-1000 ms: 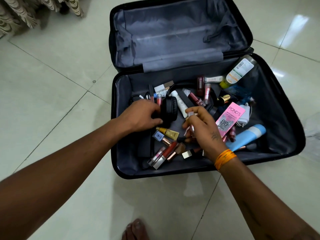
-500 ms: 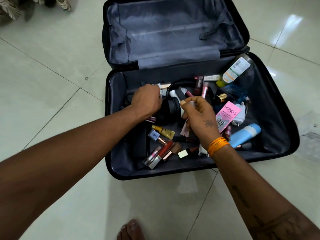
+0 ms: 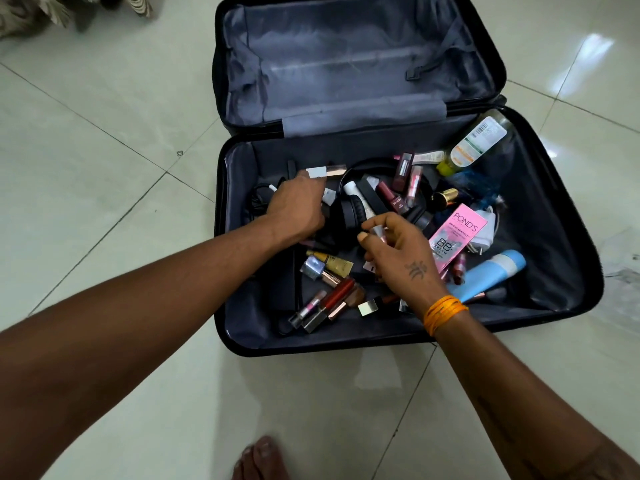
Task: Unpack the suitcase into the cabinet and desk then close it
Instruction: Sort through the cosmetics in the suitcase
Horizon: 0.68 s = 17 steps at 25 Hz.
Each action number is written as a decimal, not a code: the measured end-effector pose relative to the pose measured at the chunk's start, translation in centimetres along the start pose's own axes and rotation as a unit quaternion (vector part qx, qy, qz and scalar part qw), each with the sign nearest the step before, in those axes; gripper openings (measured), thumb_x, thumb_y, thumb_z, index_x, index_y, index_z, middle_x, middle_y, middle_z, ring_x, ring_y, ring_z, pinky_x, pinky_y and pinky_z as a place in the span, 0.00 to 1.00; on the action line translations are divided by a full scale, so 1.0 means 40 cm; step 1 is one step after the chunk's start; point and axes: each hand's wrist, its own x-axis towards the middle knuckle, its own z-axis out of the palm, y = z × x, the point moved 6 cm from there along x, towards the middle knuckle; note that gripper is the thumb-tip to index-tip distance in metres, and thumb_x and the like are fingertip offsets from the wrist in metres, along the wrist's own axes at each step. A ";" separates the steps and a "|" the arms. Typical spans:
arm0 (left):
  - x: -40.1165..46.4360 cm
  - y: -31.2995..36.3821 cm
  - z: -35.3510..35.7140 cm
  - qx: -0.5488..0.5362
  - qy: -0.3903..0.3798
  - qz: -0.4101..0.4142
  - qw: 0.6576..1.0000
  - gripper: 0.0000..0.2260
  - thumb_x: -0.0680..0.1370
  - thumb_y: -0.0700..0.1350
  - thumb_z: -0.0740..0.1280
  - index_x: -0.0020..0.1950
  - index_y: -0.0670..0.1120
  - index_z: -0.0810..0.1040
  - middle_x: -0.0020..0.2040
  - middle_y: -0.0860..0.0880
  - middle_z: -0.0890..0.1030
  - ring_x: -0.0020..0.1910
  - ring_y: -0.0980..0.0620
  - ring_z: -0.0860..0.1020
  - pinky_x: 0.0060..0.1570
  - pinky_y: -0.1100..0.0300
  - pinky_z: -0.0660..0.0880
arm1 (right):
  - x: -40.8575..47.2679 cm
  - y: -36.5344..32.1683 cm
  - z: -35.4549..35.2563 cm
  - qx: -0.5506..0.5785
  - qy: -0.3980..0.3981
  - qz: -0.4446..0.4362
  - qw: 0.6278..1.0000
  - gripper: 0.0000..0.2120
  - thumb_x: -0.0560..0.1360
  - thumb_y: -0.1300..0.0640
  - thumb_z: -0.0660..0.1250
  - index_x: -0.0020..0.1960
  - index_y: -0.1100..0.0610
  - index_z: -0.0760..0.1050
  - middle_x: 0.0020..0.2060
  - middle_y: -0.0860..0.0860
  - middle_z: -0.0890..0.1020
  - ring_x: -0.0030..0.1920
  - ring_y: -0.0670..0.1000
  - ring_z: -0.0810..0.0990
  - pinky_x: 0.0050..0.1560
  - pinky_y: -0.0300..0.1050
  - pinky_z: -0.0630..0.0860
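The black suitcase (image 3: 568,271) lies open on the floor, its grey-lined lid (image 3: 346,64) flat behind it. Loose cosmetics fill the near half: black headphones (image 3: 349,216), a pink Pond's BB cream box (image 3: 457,237), a blue tube (image 3: 491,271), a clear bottle with a yellow cap (image 3: 478,143), and several lipsticks (image 3: 332,299). My left hand (image 3: 294,209) reaches in at the back left, by a small white and clear box (image 3: 325,171); its fingers are hidden under the hand. My right hand (image 3: 398,251) hovers over the middle and pinches a small pink-tipped tube (image 3: 379,233).
Pale glossy floor tiles (image 3: 104,168) surround the case. My bare toes (image 3: 259,459) show at the bottom edge. Patterned fabric (image 3: 41,12) lies at the far left corner. A white charger and cable (image 3: 485,230) sit beside the pink box.
My left hand left the headphones and moved back and left toward the small white box. My right hand lifted slightly with the small tube still pinched.
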 end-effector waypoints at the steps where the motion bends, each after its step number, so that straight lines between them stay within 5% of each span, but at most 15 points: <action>1: -0.003 -0.004 -0.002 -0.011 -0.006 0.004 1.000 0.15 0.72 0.41 0.71 0.58 0.42 0.79 0.56 0.37 0.80 0.53 0.34 0.81 0.44 0.50 0.73 | -0.003 0.008 0.000 -0.003 -0.001 0.000 1.000 0.02 0.78 0.53 0.71 0.51 0.48 0.80 0.40 0.54 0.84 0.40 0.57 0.83 0.38 0.54 0.80; 9: -0.012 -0.027 -0.020 -0.132 -0.031 -0.101 0.986 0.18 0.69 0.44 0.75 0.58 0.51 0.78 0.52 0.47 0.84 0.52 0.43 0.81 0.43 0.54 0.74 | -0.001 0.011 -0.001 0.032 0.007 0.032 0.999 0.02 0.80 0.57 0.70 0.52 0.54 0.80 0.37 0.52 0.82 0.35 0.49 0.81 0.30 0.37 0.75; 13: -0.027 -0.076 -0.055 -0.414 0.067 -0.172 0.892 0.12 0.70 0.42 0.80 0.50 0.50 0.84 0.41 0.53 0.86 0.41 0.55 0.84 0.44 0.57 0.83 | -0.010 0.004 -0.003 0.049 0.000 0.034 0.998 0.05 0.81 0.53 0.70 0.52 0.54 0.80 0.34 0.51 0.81 0.33 0.45 0.80 0.31 0.37 0.74; 17: -0.067 -0.071 -0.078 -0.590 0.077 -0.164 0.787 0.10 0.74 0.36 0.76 0.55 0.40 0.84 0.45 0.46 0.85 0.41 0.54 0.85 0.43 0.59 0.83 | -0.011 -0.012 0.000 0.082 -0.009 0.036 0.996 0.10 0.82 0.49 0.69 0.52 0.56 0.80 0.33 0.52 0.79 0.29 0.44 0.76 0.29 0.37 0.73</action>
